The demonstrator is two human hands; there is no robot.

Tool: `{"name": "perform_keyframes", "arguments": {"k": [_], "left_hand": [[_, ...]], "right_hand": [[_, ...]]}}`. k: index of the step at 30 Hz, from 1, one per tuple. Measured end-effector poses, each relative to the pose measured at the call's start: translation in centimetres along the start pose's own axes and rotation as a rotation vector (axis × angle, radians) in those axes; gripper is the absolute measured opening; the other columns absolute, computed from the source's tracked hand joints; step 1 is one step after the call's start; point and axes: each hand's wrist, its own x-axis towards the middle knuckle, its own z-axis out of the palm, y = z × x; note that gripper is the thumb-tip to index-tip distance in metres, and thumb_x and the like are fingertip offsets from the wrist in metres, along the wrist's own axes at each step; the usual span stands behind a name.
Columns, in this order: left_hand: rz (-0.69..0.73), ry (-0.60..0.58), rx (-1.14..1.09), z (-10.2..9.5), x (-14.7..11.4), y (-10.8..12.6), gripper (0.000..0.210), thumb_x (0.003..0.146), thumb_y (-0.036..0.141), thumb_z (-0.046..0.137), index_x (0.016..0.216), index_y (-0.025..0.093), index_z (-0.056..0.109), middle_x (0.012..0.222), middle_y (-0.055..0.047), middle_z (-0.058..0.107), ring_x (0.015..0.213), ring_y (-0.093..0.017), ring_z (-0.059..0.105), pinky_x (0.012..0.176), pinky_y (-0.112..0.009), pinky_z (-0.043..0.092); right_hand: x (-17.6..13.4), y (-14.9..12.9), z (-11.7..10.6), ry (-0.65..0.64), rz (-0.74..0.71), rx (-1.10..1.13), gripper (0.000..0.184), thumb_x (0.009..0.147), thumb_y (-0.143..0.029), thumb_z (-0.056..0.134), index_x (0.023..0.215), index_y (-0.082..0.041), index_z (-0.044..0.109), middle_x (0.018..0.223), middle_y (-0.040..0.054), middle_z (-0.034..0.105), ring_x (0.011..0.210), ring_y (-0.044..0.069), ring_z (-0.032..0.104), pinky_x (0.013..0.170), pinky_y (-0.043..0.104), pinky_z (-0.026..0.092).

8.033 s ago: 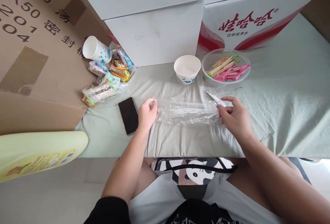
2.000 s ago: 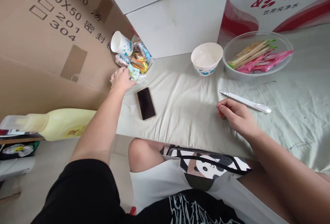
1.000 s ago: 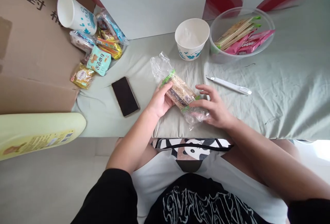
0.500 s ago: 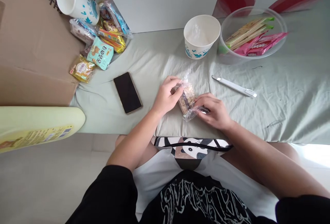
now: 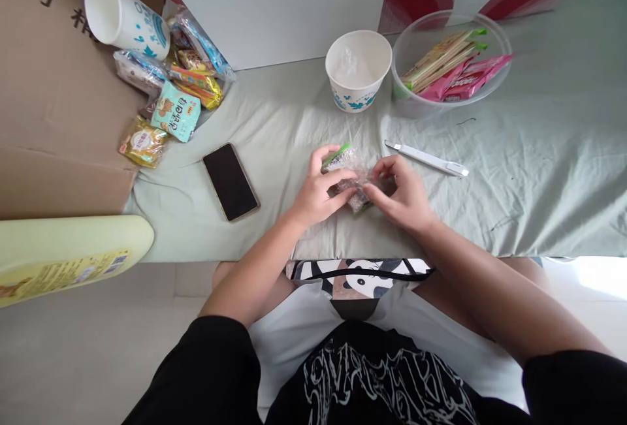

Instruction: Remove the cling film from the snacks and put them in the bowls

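Both hands meet at a snack bar (image 5: 340, 160) in a crinkled clear wrapper with a bright green edge, on the cloth in front of me. My left hand (image 5: 317, 190) grips its left side, thumb and fingers curled over it. At the right side, my right hand (image 5: 404, 196) pinches the clear plastic between thumb and forefinger. The fingers and glare on the plastic cover much of the bar. A white utility knife (image 5: 427, 158) lies just beyond my right hand.
A paper cup (image 5: 357, 95) holds clear plastic. Beside it, a clear tub (image 5: 507, 82) contains wrapped sticks and pink packets. A phone (image 5: 231, 181) lies left, near several snack packets (image 5: 176, 110) and a tipped paper cup (image 5: 142, 23). Boxes (image 5: 294, 14) stand behind.
The bar has been turned, so a green wrapper edge now shows. My right hand has moved from the near end up to the plastic at its side. The view has shifted slightly.
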Motion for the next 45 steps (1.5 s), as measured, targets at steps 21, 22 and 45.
{"name": "perform_keyframes", "arguments": {"k": [21, 22, 45], "left_hand": [[-0.101, 0.284, -0.067, 0.8, 0.1, 0.8, 0.016, 0.085, 0.042, 0.073, 0.079, 0.028, 0.075, 0.131, -0.007, 0.057, 0.144, -0.034, 0.044, 0.096, -0.044, 0.058], [-0.086, 0.273, -0.069, 0.8, 0.1, 0.8, 0.017, 0.085, 0.043, 0.074, 0.078, 0.028, 0.075, 0.13, -0.007, 0.057, 0.145, -0.035, 0.043, 0.097, -0.044, 0.058], [-0.367, 0.469, -0.258, -2.7, 0.5, -0.1, 0.015, 0.082, 0.032, 0.073, 0.09, 0.024, 0.064, 0.085, 0.001, 0.065, 0.083, -0.016, 0.066, 0.08, -0.028, 0.053]], "right_hand": [[-0.4, -1.7, -0.7, -0.195, 0.143, 0.242, 0.034, 0.097, -0.055, 0.057, 0.109, -0.024, 0.059, 0.074, -0.0005, 0.073, 0.052, 0.014, 0.059, 0.056, 0.029, 0.047], [-0.3, -1.8, -0.4, -0.178, 0.16, 0.203, 0.03, 0.096, -0.053, 0.058, 0.107, -0.024, 0.058, 0.074, -0.0005, 0.074, 0.052, 0.014, 0.058, 0.057, 0.029, 0.047], [-1.0, 1.4, -3.5, -0.324, -0.475, -0.12, 0.016, 0.09, -0.019, 0.056, 0.09, -0.027, 0.07, 0.127, 0.0053, 0.073, 0.13, 0.034, 0.062, 0.103, 0.056, 0.051]]}}
